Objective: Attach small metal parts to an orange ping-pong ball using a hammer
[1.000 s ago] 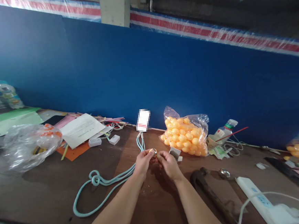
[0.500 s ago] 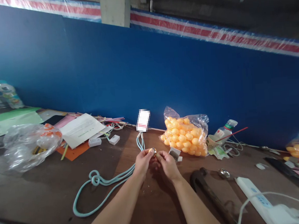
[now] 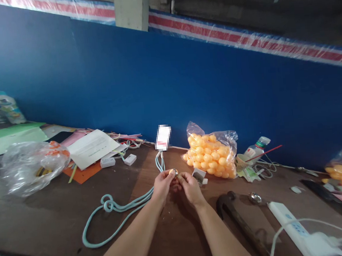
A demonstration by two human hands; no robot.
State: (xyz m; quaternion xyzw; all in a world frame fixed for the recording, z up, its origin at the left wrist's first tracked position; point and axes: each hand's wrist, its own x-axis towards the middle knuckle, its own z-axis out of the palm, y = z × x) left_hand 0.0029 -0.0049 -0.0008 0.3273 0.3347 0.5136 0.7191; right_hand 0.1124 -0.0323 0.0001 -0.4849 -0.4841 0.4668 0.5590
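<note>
Over the middle of the table, both hands meet on a small orange ball (image 3: 171, 171) with a shiny silver piece on it. My left hand (image 3: 161, 185) pinches the orange side between thumb and fingers. From the other side, the thumb and fingers of my right hand (image 3: 191, 188) are closed at the silver part; what exactly they grip is too small to make out. A light blue cord (image 3: 96, 214) runs behind my left hand and loops on the table. Just past my right hand lies a small grey-and-white piece (image 3: 199, 175).
A clear bag of orange balls (image 3: 210, 156) leans near the blue partition (image 3: 167, 77). To the right are a claw hammer (image 3: 236, 213), a shiny metal object (image 3: 254, 197) and a white power strip (image 3: 289, 223) with its cable. Papers (image 3: 92, 148) and a plastic bag (image 3: 28, 166) lie left.
The view has shifted very slightly. My hands stay together on the orange ball, with only a small turn of it showing more orange.
</note>
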